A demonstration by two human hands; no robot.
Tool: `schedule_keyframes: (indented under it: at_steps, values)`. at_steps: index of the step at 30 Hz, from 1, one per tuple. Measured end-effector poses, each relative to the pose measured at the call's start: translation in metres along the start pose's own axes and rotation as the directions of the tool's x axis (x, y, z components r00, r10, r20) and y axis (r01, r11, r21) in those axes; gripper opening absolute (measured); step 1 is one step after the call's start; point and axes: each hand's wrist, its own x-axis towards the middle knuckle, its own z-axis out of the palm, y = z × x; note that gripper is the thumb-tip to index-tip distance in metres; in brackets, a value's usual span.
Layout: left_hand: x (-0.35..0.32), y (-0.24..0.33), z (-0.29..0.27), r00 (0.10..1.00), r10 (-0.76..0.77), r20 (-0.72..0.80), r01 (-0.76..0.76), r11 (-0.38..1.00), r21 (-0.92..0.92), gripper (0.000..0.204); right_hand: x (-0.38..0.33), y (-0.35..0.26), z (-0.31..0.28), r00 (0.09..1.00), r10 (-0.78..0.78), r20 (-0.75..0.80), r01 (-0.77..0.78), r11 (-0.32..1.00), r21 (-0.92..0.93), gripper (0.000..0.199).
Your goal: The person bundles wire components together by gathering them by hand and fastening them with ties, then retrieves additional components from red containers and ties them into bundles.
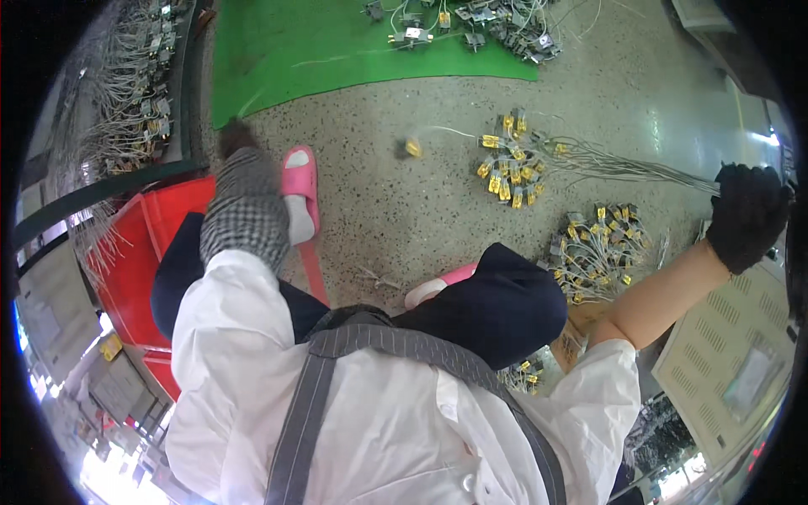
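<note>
Right hand, black-gloved, fingers curled on the ends of grey wires that run left to yellow connectors on the floor; left hand, checked glove, seemingly empty, finger state unclear, above red bin.

A pale rectangular screen sits in the beige perforated panel at lower right.

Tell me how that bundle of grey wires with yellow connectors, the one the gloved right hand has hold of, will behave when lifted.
The wire bundle looks floppy: its thin strands fan and curve between the right hand and the floor. The yellow connectors at its far end would probably dangle, swing and snag. It seems light for its length, though tangling with the nearby pile is possible.
</note>
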Motion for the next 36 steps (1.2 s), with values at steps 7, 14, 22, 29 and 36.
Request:
schedule_keyframes:
  at_steps: [7,14,22,29,36]
  values:
    - [-0.039,0.152,-0.009,0.998,0.055,-0.024,-0.054,0.651,-0.757,0.021,0.004,0.037,0.016,0.843,0.187,0.504,-0.245,0.968,0.05,0.038]
    - [-0.155,0.44,-0.228,0.964,0.207,0.166,0.173,-0.02,-0.985,0.015,-0.027,0.03,0.043,0.865,0.247,0.437,-0.166,0.963,-0.214,0.054]
    - [-0.216,0.484,-0.277,0.723,0.618,-0.308,-0.269,-0.159,-0.95,0.02,-0.055,0.018,0.052,0.716,0.343,0.608,-0.218,0.937,-0.273,0.053]
    - [-0.145,0.425,-0.061,0.47,0.854,-0.223,-0.788,0.292,-0.543,0.032,-0.043,0.02,0.016,0.96,0.034,0.279,-0.011,0.997,-0.082,0.028]
    - [-0.122,0.428,-0.002,0.521,0.851,-0.069,-0.674,0.361,-0.644,0.037,-0.052,0.014,0.044,0.99,-0.12,0.079,0.143,0.883,-0.446,0.021]
